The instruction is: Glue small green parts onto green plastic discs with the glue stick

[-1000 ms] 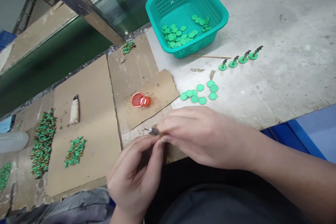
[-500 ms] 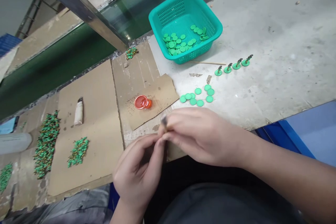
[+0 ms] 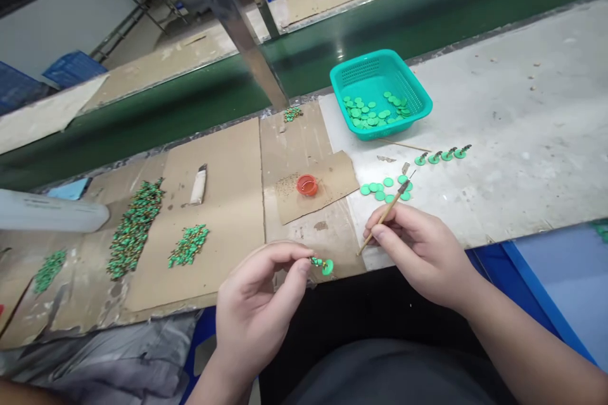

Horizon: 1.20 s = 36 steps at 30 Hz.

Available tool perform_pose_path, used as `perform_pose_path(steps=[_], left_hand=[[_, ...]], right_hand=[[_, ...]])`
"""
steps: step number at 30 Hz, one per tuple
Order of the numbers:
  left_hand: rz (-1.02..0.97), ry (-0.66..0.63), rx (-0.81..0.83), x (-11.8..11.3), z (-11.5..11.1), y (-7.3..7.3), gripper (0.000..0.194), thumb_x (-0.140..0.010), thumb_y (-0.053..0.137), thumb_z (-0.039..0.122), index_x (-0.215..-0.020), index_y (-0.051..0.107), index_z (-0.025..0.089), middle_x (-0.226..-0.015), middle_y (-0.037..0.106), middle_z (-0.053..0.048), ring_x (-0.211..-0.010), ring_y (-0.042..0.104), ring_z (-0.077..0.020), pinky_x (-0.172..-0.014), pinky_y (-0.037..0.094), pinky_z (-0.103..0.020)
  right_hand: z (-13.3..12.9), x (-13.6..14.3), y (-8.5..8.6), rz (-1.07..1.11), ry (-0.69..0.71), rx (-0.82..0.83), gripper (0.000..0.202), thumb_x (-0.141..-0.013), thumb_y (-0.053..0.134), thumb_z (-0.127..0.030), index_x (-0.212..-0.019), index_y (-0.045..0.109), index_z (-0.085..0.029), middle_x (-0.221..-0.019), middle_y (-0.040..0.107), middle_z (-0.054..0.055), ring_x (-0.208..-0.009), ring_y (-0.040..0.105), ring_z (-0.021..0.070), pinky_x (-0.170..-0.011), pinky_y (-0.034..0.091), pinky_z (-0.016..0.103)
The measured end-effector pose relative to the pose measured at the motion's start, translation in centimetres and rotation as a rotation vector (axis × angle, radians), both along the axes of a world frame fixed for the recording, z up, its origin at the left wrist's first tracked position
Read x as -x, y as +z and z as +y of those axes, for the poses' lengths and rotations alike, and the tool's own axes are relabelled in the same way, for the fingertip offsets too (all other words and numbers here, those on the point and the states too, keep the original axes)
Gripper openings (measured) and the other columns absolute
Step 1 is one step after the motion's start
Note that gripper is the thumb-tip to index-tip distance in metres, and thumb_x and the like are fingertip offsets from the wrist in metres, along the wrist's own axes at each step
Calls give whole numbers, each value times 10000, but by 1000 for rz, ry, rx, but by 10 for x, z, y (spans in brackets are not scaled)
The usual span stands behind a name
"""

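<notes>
My left hand [image 3: 259,304] pinches a tiny green toy figurine [image 3: 315,261] between thumb and forefinger. A round green disc base [image 3: 327,267] is at the figurine's outer end. In my right hand [image 3: 425,256] is a thin wooden stick [image 3: 386,214] with a dark collar and a fine needle-like tip, pointing up and away. Beyond my hands, loose green discs [image 3: 380,195] lie on the pale tabletop. Several figurines on green bases [image 3: 447,155] stand in a row to the right. A small red cup [image 3: 306,185] sits on a cardboard piece [image 3: 332,180].
A teal basket [image 3: 422,111] of green discs stands at the back. Left, on cardboard [image 3: 228,202], lie a small pile [image 3: 189,245] and a larger pile [image 3: 135,228] of green figurines, and a wrapped tool [image 3: 199,185]. A whitish bottle [image 3: 52,212] lies farther left. A metal post [image 3: 256,57] rises behind.
My hands have moved apart from where they met. The figurine with its disc base and the wooden stick now show clearly. The whole view has shifted, with the table scene lower and farther right.
</notes>
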State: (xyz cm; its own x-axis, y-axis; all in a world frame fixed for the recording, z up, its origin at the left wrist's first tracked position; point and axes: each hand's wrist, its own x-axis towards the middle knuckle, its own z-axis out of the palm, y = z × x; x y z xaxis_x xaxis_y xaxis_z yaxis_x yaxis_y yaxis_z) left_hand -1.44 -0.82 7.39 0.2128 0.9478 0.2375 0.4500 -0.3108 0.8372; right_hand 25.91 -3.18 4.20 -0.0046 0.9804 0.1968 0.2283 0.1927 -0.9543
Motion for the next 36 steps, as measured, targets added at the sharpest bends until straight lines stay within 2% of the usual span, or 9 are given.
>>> perform_pose_path(steps=[8, 14, 18, 23, 26, 28, 32, 34, 36], left_hand=[[-113, -29, 161, 8, -10, 27, 138, -1079, 795, 243, -1015, 903, 302, -940, 848, 18, -764, 788, -117, -727, 638, -195], [-117, -112, 232, 13, -2, 37, 144, -1037, 805, 302, -915, 874, 268, -871, 837, -1, -767, 782, -138, -745, 633, -208], [-108, -175, 279, 13, 4, 46, 171, -1025, 777, 309, -890, 865, 250, -801, 807, -3, -714, 730, -131, -685, 585, -202], [-124, -196, 310, 10, 7, 53, 178, -1020, 757, 305, -883, 855, 247, -792, 799, 4, -720, 720, -129, -684, 572, -200], [-118, -205, 317, 12, 7, 50, 186, -1036, 757, 337, -902, 854, 252, -810, 807, 4, -736, 733, -138, -696, 583, -204], [-91, -211, 299, 16, 8, 43, 209, -1052, 765, 390, -918, 858, 259, -816, 813, 4, -736, 747, -148, -697, 592, -209], [79, -134, 88, 18, 27, 19, 271, -1058, 810, 534, -962, 879, 290, -898, 851, 11, -761, 766, -155, -699, 593, -198], [160, -172, -45, 3, 47, 11, 258, -1070, 805, 547, -1010, 885, 309, -935, 857, 23, -765, 763, -149, -716, 590, -201], [189, -286, -168, -27, 68, 12, 268, -1110, 753, 520, -997, 869, 307, -915, 833, 22, -757, 751, -153, -697, 579, -222]], right_hand=[[0, -1, -4, -37, 2, 15, 189, -1146, 676, -267, -980, 762, -243, -910, 804, 33, -804, 788, 193, -750, 636, 295], [-2, 0, -11, 23, -6, 43, 192, -1161, 690, -318, -995, 765, -256, -925, 797, 31, -833, 802, 199, -784, 660, 295], [-3, 0, -15, 42, -5, 58, 199, -1172, 696, -345, -1007, 766, -259, -941, 797, 33, -840, 800, 199, -802, 667, 300], [-3, -1, -15, 50, 19, 48, 226, -1189, 678, -365, -1014, 772, -257, -934, 793, 38, -833, 793, 206, -794, 658, 309], [-1, 0, -14, 61, 19, 39, 216, -1187, 674, -346, -1018, 769, -253, -933, 789, 38, -834, 787, 204, -790, 645, 309], [1, 3, -12, 55, 9, 23, 201, -1172, 677, -316, -1002, 761, -251, -927, 793, 36, -837, 784, 203, -794, 634, 310], [-1, 10, -10, 21, -45, -33, 144, -1096, 718, -278, -961, 758, -248, -915, 814, 35, -843, 790, 209, -832, 637, 327], [-7, 10, -12, 24, -117, -60, 148, -1095, 688, -279, -961, 741, -249, -921, 818, 39, -838, 798, 209, -819, 647, 323], [-20, 6, -13, 33, -184, -77, 141, -1097, 671, -270, -971, 731, -249, -916, 818, 37, -829, 805, 205, -801, 651, 312]])
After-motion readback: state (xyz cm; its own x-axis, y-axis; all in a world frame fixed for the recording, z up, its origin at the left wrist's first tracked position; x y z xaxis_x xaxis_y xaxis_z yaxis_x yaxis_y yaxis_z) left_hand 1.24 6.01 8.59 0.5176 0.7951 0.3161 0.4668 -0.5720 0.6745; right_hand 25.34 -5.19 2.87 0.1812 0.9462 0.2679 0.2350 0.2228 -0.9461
